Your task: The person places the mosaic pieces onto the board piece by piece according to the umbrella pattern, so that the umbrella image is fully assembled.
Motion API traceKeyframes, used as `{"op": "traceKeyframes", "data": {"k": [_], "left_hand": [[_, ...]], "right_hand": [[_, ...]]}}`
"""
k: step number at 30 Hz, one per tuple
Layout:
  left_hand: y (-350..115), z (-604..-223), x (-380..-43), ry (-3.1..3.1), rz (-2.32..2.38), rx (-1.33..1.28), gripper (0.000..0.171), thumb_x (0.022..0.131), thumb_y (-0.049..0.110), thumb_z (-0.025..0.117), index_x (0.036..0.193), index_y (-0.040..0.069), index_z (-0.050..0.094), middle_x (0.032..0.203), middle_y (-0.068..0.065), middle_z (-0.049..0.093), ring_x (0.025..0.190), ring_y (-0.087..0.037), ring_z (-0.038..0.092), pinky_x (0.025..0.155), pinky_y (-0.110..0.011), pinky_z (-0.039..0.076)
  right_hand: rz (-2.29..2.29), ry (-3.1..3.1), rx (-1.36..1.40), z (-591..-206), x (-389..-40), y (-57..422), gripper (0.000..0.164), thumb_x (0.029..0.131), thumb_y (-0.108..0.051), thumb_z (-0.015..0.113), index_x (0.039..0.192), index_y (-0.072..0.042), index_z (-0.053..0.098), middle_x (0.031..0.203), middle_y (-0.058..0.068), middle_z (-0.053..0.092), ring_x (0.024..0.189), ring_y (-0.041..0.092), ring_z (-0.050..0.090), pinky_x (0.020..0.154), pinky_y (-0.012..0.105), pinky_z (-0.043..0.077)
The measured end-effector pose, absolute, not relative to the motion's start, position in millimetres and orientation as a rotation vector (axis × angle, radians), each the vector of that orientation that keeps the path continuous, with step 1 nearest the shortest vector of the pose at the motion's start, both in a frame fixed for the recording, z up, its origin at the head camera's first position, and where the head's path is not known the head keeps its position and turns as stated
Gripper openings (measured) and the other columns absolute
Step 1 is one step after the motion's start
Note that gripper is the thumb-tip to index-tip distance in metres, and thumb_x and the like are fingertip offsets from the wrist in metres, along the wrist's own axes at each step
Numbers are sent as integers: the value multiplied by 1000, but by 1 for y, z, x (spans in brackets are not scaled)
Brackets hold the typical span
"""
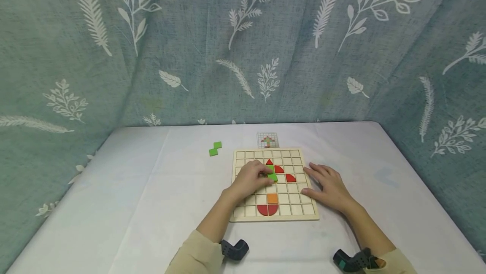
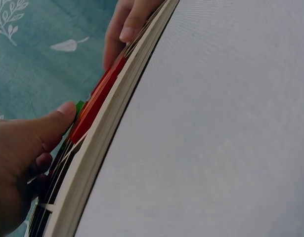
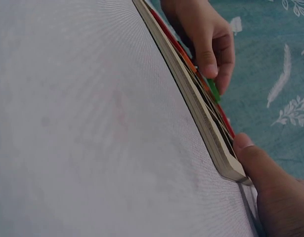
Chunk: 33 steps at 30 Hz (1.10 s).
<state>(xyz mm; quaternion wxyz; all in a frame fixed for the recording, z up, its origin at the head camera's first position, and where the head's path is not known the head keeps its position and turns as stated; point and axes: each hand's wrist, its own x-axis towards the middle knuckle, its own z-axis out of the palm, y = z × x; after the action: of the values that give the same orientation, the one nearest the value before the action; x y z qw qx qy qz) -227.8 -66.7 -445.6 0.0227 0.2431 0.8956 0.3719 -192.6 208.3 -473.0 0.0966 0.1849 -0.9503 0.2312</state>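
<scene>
A wooden grid board point(image 1: 292, 210) lies on the white table. Over its middle, my left hand point(image 1: 249, 179) pinches a green square tile point(image 1: 273, 178) between thumb and fingers. In the right wrist view that green tile shows edge-on by the fingertips, close over the grid. My right hand point(image 1: 329, 186) rests at the board's right edge, its fingers spread and the thumb on the frame. Around the held tile sit a red triangle point(image 1: 269, 162) and two red quarter-circle tiles point(image 1: 290, 178). Nearer me are an orange square point(image 1: 272, 198) and two dark red quarter-circles point(image 1: 262, 210), side by side.
Two loose green square tiles point(image 1: 213, 152) lie left of the board on the white cloth point(image 1: 171, 194). A small pattern card point(image 1: 267, 139) with a gridded picture is at the board's far edge. Behind the table hangs a leaf-patterned curtain point(image 1: 197, 33).
</scene>
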Motion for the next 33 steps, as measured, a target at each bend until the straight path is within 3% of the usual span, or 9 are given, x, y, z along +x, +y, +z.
{"op": "traceKeyframes", "data": {"k": [13,25,33], "left_hand": [[-65,-446,-228,2902,1047,736,28,80,34,74,102,18,73,95,4,59,93,-15,50,86,-36,38],[-48,-451,-230,2952,977,685,27,79,38,74,100,22,74,89,7,56,84,-12,45,76,-31,31],[-47,-452,-228,2941,1065,681,25,78,35,76,99,21,74,86,7,56,84,-12,45,77,-31,31]], "right_hand": [[693,-2810,545,-471,-195,209,68,78,-46,70,135,-12,52,142,15,44,128,38,36,101,61,23],[701,-2833,524,-471,-194,207,69,79,-48,69,135,-12,52,142,16,44,129,39,35,102,62,23],[711,-2836,512,-472,-192,207,68,79,-47,69,135,-13,52,143,15,44,129,39,35,102,63,22]]}}
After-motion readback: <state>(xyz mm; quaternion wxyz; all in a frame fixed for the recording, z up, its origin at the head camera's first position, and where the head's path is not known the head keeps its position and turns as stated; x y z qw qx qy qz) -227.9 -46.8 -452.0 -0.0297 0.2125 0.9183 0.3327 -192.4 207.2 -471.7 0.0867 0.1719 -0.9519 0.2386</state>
